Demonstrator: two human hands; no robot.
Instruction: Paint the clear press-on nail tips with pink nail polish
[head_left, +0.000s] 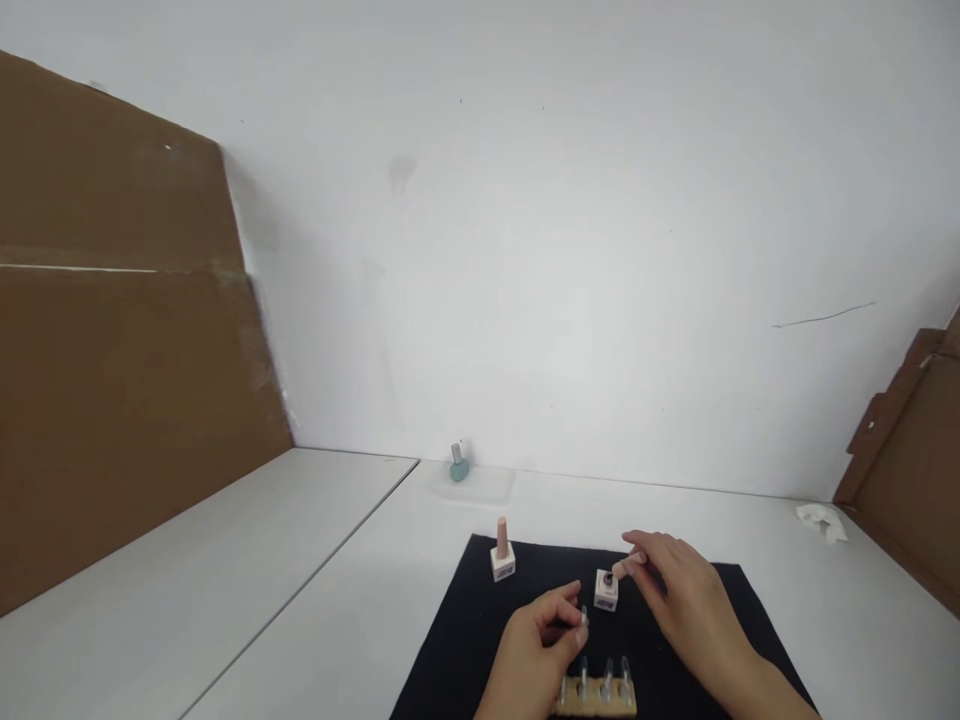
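My left hand pinches a small clear false nail tip between thumb and fingers. Just below it, a light wooden stand carries several upright clear nail tips. Between my two hands sits an uncapped white nail polish bottle with a dark neck. My right hand is closed on the pinkish brush cap, held almost level beside the bottle's mouth. Whether the brush end touches the neck is hard to make out. Another white bottle with a pink cap stands closed, up and left of my left hand.
A black mat lies under the work on a white table. Against the white wall stands a teal polish bottle. Crumpled white tissue rests at the right. Brown cardboard borders the left side, with more at right.
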